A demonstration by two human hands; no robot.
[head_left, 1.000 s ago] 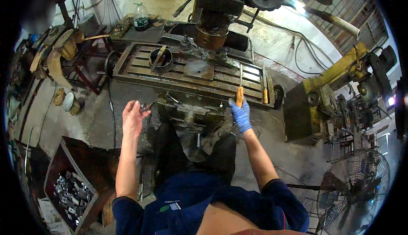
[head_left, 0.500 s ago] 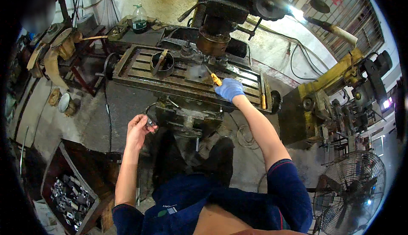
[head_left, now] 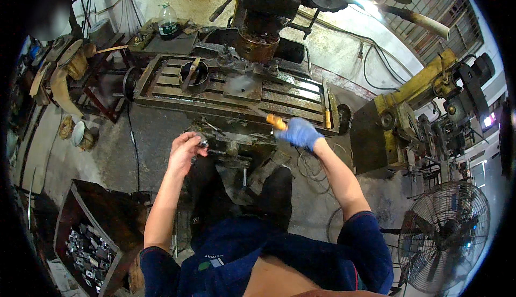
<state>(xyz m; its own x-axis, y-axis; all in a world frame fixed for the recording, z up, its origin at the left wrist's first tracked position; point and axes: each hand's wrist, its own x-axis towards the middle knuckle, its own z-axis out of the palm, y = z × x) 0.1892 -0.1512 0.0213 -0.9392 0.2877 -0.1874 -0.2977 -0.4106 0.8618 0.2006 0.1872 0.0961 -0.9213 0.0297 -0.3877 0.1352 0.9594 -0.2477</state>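
Observation:
My bare left hand point(head_left: 185, 151) is closed, its fingertips pinching a small metal part point(head_left: 203, 143) in front of the machine table. In my right hand point(head_left: 301, 133), which wears a blue glove, is a yellow-handled tool point(head_left: 276, 122). Motion blurs this tool, so its kind cannot be made out. The gloved hand is off the front edge of the slotted machine table point(head_left: 215, 99). On that table stands a dark round pot point(head_left: 200, 85) with a flat strip resting in it. A square metal plate point(head_left: 243, 87) sits below the machine head point(head_left: 258, 44).
A thin tool with a yellow handle point(head_left: 328, 118) lies at the table's right end. At lower left, a bin point(head_left: 115, 243) holds many small metal parts. A large fan point(head_left: 443, 235) stands at lower right, a yellow-green machine point(head_left: 376, 130) behind it. A plastic bottle point(head_left: 167, 23) stands at the back.
My right hand has drawn the yellow-handled tool back from the plate toward me. My left hand, still pinching the metal part, has risen slightly in the picture. The whole view has shifted a little.

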